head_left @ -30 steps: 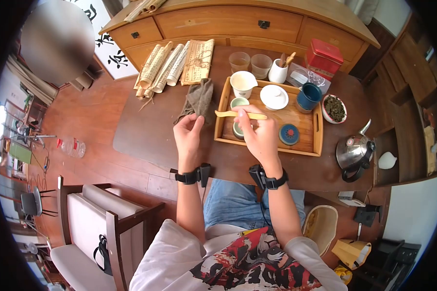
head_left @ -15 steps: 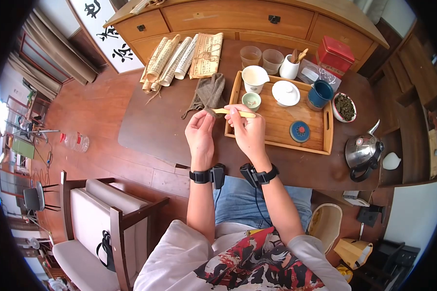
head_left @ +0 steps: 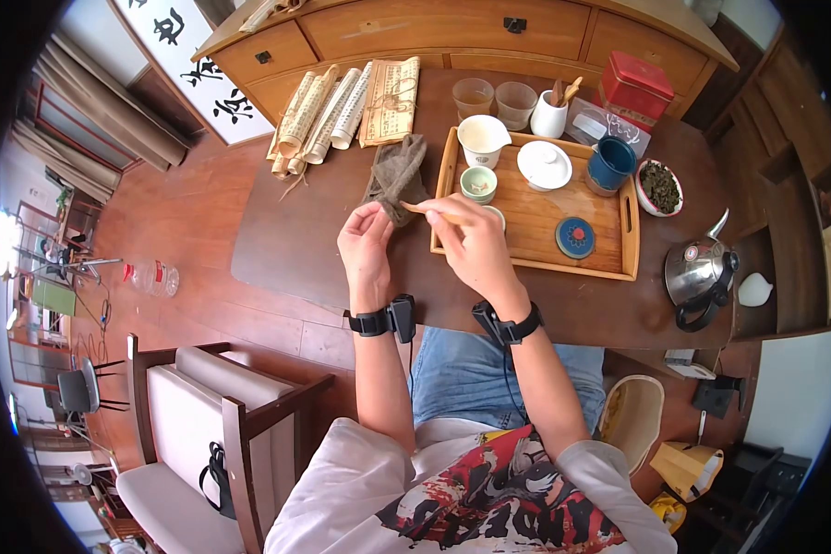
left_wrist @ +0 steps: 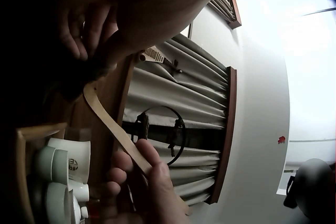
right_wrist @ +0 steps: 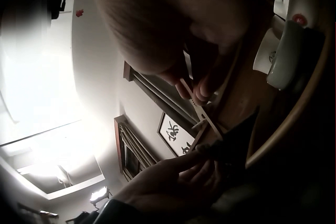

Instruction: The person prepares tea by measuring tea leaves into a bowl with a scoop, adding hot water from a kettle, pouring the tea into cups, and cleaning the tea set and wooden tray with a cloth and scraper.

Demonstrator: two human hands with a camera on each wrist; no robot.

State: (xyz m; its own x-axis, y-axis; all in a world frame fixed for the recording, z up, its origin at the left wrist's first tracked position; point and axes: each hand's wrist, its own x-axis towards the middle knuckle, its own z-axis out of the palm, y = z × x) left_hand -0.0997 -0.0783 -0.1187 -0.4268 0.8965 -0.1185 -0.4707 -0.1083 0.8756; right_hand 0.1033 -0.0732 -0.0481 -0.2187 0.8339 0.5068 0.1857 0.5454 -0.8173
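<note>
A: Where's the stick [head_left: 417,209]?
B: Over the table [head_left: 295,240], in front of the person, left of most of the tray [head_left: 535,217]. Tip touches the cloth [head_left: 399,175].

A: Right hand [head_left: 478,254]?
B: Grasping the stick, thumb against fingers. Left wrist view shows the same: pale, flat, bent near the tip.

A: Left hand [head_left: 365,249]?
B: Pinching the near end of the cloth with the fingertips. Right wrist view has the cloth dark, can't read its folds there.

A: Cloth?
B: Grey-brown, bunched, just beside the tray's left side, below the paper packet [head_left: 391,102]. Rolled scrolls [head_left: 319,115] left of that.

A: On the tray?
B: White pitcher [head_left: 482,143] at the far left corner, green cup [head_left: 478,183] just below it, another cup [head_left: 498,218] mostly hidden by the right hand. Lidded white bowl [head_left: 545,168] near the middle, blue cup [head_left: 609,168] at the right, flat blue disc [head_left: 575,237] nearer the person.

A: Around it?
B: Two glasses [head_left: 472,97] and white jar [head_left: 549,118] with tools behind. Red tin [head_left: 634,88] behind right. Leaf bowl [head_left: 660,187] right, kettle [head_left: 697,277] nearer, all on the table.
</note>
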